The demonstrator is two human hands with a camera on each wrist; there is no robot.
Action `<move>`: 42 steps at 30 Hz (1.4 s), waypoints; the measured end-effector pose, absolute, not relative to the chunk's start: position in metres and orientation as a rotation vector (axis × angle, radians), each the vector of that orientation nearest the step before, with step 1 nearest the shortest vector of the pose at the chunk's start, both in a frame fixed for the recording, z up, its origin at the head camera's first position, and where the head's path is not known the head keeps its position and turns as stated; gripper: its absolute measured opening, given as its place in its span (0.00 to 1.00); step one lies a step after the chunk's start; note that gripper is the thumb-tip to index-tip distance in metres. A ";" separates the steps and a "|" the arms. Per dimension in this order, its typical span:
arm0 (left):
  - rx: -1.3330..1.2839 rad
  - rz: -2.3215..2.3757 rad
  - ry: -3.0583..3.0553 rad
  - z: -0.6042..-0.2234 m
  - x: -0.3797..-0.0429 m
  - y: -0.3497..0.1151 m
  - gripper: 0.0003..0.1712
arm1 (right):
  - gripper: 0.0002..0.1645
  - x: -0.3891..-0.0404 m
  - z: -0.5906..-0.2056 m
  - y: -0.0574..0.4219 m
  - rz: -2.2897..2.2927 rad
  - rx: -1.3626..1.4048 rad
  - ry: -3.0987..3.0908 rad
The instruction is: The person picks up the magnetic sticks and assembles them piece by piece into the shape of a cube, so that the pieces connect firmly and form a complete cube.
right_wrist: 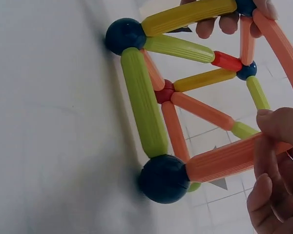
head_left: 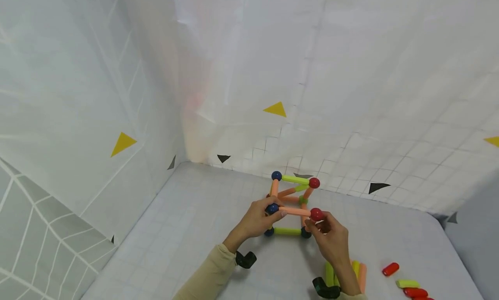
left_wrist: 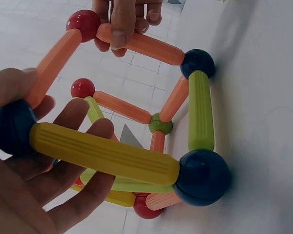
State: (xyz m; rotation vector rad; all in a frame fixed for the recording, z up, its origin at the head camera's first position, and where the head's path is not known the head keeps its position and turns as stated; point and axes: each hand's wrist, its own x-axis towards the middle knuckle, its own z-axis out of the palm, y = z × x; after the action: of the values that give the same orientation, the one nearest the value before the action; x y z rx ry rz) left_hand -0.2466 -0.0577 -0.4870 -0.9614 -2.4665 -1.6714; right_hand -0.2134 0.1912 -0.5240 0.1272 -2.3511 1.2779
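The rod-and-ball frame (head_left: 287,231) stands on the pale table (head_left: 175,213), near the wall (head_left: 241,96). We see the left hand (head_left: 253,220) gripping its near upper corner by a blue ball (head_left: 272,209), fingers bent, thumb against the top orange rod (head_left: 296,211). We see the right hand (head_left: 334,238) pinching the upright orange rod (right_wrist: 222,160) below a red ball (head_left: 317,214), thumb and fingers closed together.

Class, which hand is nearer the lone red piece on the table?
Right. The right hand is left of the red piece; the left hand is farther left, beyond the right hand.
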 end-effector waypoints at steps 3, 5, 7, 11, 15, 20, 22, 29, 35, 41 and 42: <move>-0.995 -1.652 -2.428 -0.487 -0.248 -0.058 0.08 | 0.19 -0.215 -0.527 0.193 1.240 0.136 -2.421; -0.970 -1.637 -2.435 -0.487 -0.248 -0.059 0.08 | 0.15 -0.217 -0.531 0.194 1.213 0.173 -2.482; -0.945 -1.629 -2.460 -0.486 -0.247 -0.060 0.10 | 0.13 -0.218 -0.537 0.195 1.188 0.230 -2.522; -0.898 -1.617 -2.551 -0.484 -0.246 -0.062 0.15 | 0.16 -0.220 -0.547 0.196 1.153 0.324 -2.542; -0.942 -1.591 -2.576 -0.480 -0.245 -0.066 0.18 | 0.19 -0.219 -0.549 0.195 1.166 0.309 -2.544; -1.003 -1.444 -2.557 -0.476 -0.246 -0.070 0.26 | 0.19 -0.220 -0.549 0.193 1.155 0.263 -2.574; -0.994 -1.369 -2.576 -0.474 -0.245 -0.070 0.28 | 0.19 -0.220 -0.549 0.193 1.142 0.255 -2.582; -0.966 -1.196 -2.624 -0.469 -0.242 -0.072 0.26 | 0.18 -0.218 -0.541 0.196 1.151 0.246 -2.647; -1.031 -1.117 -2.627 -0.466 -0.240 -0.077 0.24 | 0.32 -0.206 -0.510 0.237 1.076 0.045 -2.921; -1.073 -1.137 -2.631 -0.459 -0.240 -0.085 0.24 | 0.38 -0.185 -0.486 0.317 0.566 -0.633 -3.092; -1.073 -1.140 -2.635 -0.458 -0.241 -0.086 0.23 | 0.40 -0.181 -0.486 0.328 0.510 -0.764 -3.118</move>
State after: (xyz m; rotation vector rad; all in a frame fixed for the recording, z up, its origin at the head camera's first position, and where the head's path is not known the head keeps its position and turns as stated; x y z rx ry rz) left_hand -0.2405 -0.0859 -0.4584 -1.0730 -2.6351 -1.1400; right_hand -0.1809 0.3281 -0.4862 -0.7637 -3.1177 0.5099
